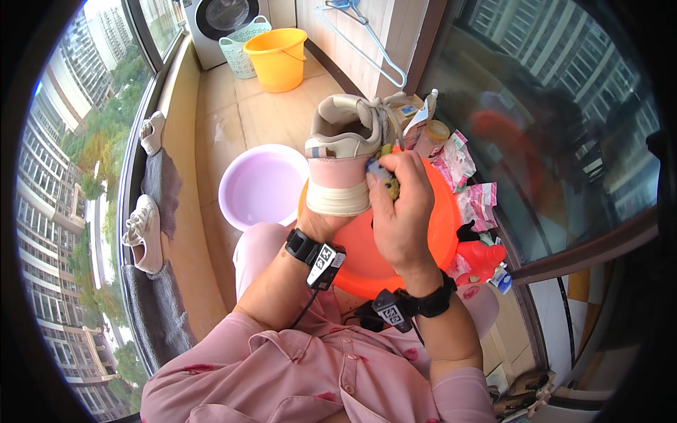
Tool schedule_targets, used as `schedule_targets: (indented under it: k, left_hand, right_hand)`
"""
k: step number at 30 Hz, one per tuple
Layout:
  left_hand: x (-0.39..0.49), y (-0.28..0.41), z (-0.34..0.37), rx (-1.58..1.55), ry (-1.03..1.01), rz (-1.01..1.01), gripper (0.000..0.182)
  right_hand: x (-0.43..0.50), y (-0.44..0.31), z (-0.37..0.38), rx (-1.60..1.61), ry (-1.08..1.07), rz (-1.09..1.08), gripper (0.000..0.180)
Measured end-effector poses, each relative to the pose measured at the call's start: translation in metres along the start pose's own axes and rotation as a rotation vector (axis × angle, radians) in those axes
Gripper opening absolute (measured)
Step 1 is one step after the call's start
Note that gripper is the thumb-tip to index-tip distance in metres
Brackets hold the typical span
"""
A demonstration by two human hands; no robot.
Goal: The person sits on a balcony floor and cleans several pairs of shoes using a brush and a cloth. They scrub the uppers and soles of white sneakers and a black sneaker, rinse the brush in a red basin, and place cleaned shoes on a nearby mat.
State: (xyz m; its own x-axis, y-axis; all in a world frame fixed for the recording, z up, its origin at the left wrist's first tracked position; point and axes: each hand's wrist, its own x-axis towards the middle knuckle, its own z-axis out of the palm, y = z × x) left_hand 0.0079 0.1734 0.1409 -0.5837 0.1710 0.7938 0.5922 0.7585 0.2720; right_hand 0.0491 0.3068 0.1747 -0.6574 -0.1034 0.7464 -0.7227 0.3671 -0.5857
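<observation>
A beige and pink sneaker (338,169) is held up over the orange basin (365,254), heel towards me and its opening at the top. My left hand (329,221) supports it from beneath; the shoe hides the fingers, so only the heel of the hand and the wrist show. In my right hand (404,203) is a small yellow and blue scrubber (390,182), pinched between thumb and fingers. It lies against the right side of the shoe, below the laces. Whether it is a sponge or a cloth I cannot tell.
A lilac basin (264,185) sits left of the orange one. Detergent bags (476,203), a lidded jar (432,138) and a red bottle (478,261) line the right. White sneakers (145,232) rest on the left ledge. Behind stand a yellow bucket (276,61) and a mint basket (238,55).
</observation>
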Motion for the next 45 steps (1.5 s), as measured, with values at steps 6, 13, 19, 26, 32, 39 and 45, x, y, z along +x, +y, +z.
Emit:
schedule_targets:
  k: [6,13,19,26,32,39,45]
  left_hand:
    - [-0.032,-0.015,0.014,-2.575,-0.053,-0.557,0.067]
    - [-0.034,-0.015,0.015,-2.456,0.061,-0.741,0.067]
    - [-0.018,0.001,-0.001,-1.931,0.196,-1.053,0.07]
    - [-0.026,-0.023,0.025,-1.998,0.387,-0.905,0.068]
    - [-0.023,-0.017,0.035,-1.667,0.591,-0.79,0.056]
    - [-0.028,-0.021,0.023,-1.687,0.544,-0.864,0.045]
    - [-0.031,-0.02,0.035,-1.726,0.567,-1.02,0.06]
  right_hand:
    - [-0.007,-0.027,0.007,-0.14,-0.156,-0.288,0.032]
    - [0.003,0.006,0.001,-0.192,0.1,0.086,0.019]
    - [-0.012,0.017,0.005,0.251,0.127,0.471,0.009]
    - [-0.011,-0.003,0.01,-0.163,0.142,0.032,0.014]
    - [0.0,-0.012,0.027,-0.368,0.042,-0.149,0.022]
    - [0.0,-0.027,0.041,-0.552,-0.265,-0.265,0.019]
    - [-0.018,-0.004,0.008,-0.352,-0.176,-0.071,0.012]
